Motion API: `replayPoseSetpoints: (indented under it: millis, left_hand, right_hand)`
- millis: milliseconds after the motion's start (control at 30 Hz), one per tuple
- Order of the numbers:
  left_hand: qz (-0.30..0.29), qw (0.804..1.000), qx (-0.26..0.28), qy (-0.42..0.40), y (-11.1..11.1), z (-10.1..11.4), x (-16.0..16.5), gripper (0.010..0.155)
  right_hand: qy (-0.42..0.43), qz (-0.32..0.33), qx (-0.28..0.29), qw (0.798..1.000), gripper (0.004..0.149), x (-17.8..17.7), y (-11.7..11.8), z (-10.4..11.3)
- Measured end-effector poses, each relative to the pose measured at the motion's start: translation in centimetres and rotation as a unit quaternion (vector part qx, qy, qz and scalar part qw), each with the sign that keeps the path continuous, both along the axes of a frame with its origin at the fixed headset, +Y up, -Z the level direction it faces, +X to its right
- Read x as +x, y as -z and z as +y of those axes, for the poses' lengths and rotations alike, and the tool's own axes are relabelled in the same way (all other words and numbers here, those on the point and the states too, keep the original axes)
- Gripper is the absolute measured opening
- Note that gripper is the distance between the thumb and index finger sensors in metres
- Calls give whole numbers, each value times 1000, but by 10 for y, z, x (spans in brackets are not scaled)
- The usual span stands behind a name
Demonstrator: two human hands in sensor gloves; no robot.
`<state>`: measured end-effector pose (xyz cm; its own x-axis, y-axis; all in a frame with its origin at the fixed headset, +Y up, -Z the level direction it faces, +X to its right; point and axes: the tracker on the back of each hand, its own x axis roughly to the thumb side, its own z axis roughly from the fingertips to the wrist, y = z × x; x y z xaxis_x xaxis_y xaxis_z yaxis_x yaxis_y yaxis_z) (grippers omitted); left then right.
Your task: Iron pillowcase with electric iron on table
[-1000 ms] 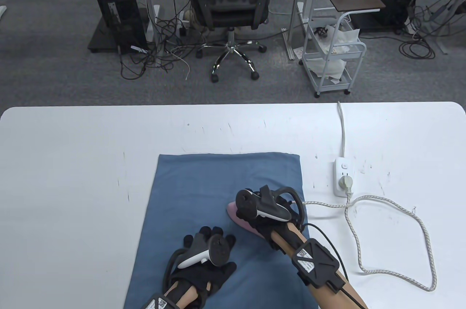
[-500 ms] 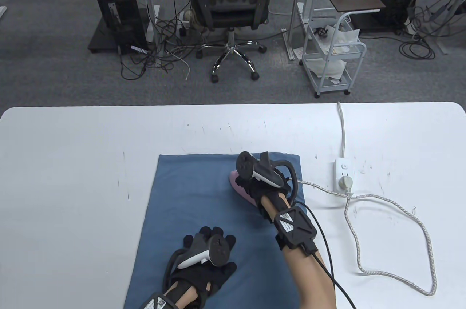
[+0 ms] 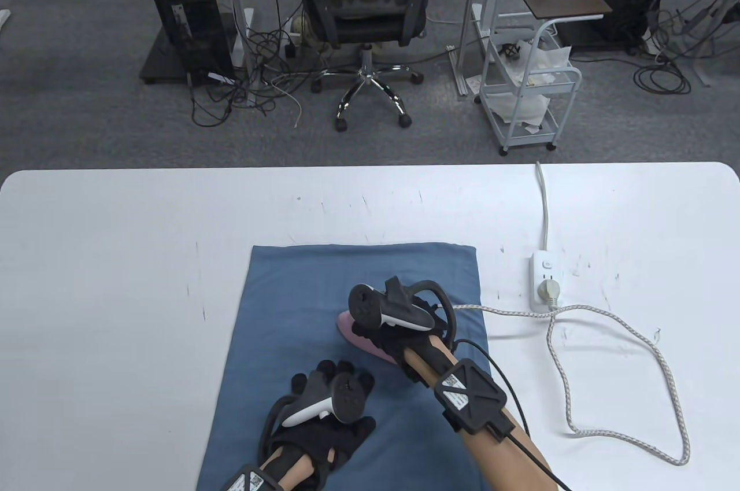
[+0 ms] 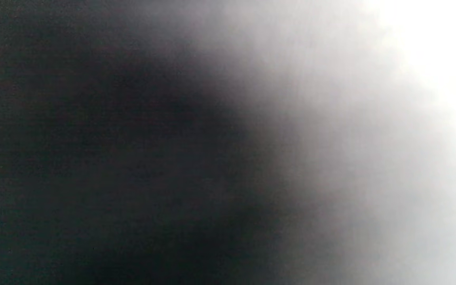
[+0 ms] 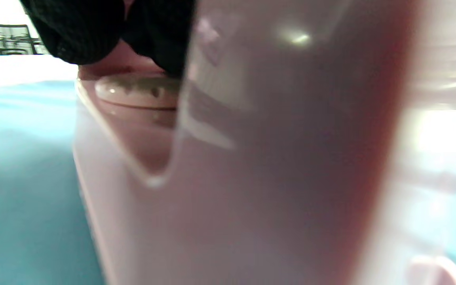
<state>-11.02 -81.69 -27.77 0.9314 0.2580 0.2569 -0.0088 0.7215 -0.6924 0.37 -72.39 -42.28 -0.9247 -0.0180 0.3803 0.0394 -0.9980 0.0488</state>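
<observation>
Table view shows the blue pillowcase (image 3: 358, 364) lying flat on the white table (image 3: 115, 259), near the front edge and a little right of centre, with the pink iron (image 3: 361, 335) sitting on its middle right part. The right hand (image 3: 399, 329) is wrapped around the iron's handle, fingers closed over it. The left hand (image 3: 326, 413) rests palm down on the near part of the cloth, fingers spread and holding nothing, so it pins the fabric.

The pillowcase is soft and thin, and I judge it will slide and bunch under a pushed iron unless it is held down flat. A spread palm near an edge suits it better than a pinch. The iron looks rigid with a smooth, glossy plastic shell and probably has some weight. The handle on top is the place to hold it, well clear of the hot sole. Its braided cord (image 3: 636, 340) loops across the table to the white power strip (image 3: 545, 280) and could drag on the fabric's right edge.

Right wrist view shows the iron's pale pink body (image 5: 251, 158) very close and blurred, black gloved fingers (image 5: 93, 27) above a round dial, and the blue cloth (image 5: 22, 178) beside it. The cloth looks evenly blue and mostly smooth, with 1 rectangular outline and no deep creases I can make out. Left wrist view is only a dark blur.
</observation>
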Motion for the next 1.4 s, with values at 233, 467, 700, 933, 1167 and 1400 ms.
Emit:
replayPoseSetpoints:
  millis: [233,467,700,933,1167,1400]
  left_hand:
    - [-1,1000,-1,-2,0,0,0,74]
    - [0,1000,0,-2,0,0,0,74]
    - [-1,1000,0,0,0,0,0,75]
    - [-5,1000,0,1,0,0,0,75]
    - [-6,1000,0,3,0,-1,0,75]
    - [-6,1000,1,4,0,0,1,75]
  right_hand:
    - [5,-67,4,998,65,-8,51,-1]
    - [30,-14,-12,999,65,-6,34,4]
    - [8,79,-28,996,65,-12,-22,9]
    - [18,88,-11,996,65,-22,-18,0]
    - [15,18,13,1000,65,-61,41,-2]
    - [33,25,-13,999,65,-65,44,4]
